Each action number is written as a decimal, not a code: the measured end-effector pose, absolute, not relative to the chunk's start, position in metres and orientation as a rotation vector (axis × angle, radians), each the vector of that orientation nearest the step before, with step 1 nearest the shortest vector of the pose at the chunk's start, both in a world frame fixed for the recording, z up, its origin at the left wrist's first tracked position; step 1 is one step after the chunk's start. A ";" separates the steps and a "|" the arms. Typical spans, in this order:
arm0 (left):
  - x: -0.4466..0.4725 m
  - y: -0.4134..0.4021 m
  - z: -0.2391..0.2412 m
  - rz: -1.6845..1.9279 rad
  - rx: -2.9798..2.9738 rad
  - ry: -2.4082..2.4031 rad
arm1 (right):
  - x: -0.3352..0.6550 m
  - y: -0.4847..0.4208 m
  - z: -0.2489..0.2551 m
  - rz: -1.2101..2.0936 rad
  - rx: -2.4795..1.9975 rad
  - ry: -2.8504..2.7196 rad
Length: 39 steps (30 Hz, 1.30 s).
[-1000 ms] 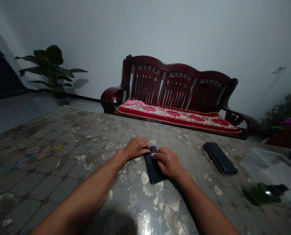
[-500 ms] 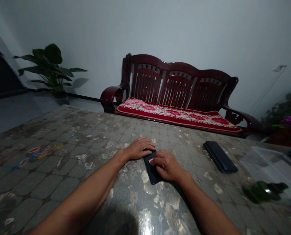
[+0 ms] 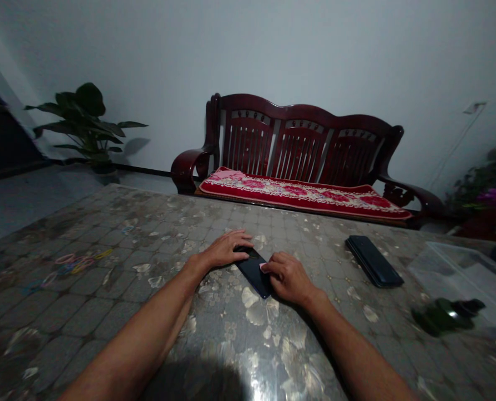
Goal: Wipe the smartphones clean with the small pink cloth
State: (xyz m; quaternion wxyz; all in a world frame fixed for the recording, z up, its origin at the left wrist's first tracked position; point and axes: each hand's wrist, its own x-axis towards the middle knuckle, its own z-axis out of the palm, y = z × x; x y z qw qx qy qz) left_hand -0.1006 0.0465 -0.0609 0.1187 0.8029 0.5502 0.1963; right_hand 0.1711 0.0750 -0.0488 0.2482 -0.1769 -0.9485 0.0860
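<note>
A dark smartphone (image 3: pixel 254 273) lies flat and slanted on the patterned table cover. At its far left end, my left hand (image 3: pixel 227 249) steadies it, with the thumb on the phone's surface and the other fingers reaching over its far edge. My right hand (image 3: pixel 288 277) is closed in a pinch at the phone's right edge. Between its thumb and forefinger shows a small pale pink piece (image 3: pixel 263 268), perhaps cloth or paper, touching the dark surface. The curled fingers hide part of that piece.
To the right lie a dark wallet-like case (image 3: pixel 373 260), a green bottle (image 3: pixel 442 317) on its side and a clear plastic box (image 3: pixel 429 264). Several coloured loops (image 3: pixel 78 263) lie at left. Behind the table (image 3: pixel 147 312) stands a wooden bench (image 3: pixel 300 145).
The phone has turned, its far end swinging left along with my left hand. My right hand, still pinching the pink piece, now sits nearer the phone's right edge.
</note>
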 end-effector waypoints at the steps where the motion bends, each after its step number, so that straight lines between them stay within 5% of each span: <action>1: -0.103 0.047 -0.060 0.517 2.310 1.554 | 0.172 0.074 -0.049 0.231 -0.479 -2.589; 8: -0.116 0.051 -0.045 0.299 2.168 1.354 | 0.171 0.082 -0.051 0.227 -0.548 -2.590; 33: -0.073 0.040 -0.046 0.426 2.349 1.837 | 0.183 0.097 -0.044 0.061 -1.020 -2.515; 39: -0.093 0.044 -0.040 0.438 2.242 1.592 | 0.182 0.099 -0.042 0.030 -1.110 -2.536</action>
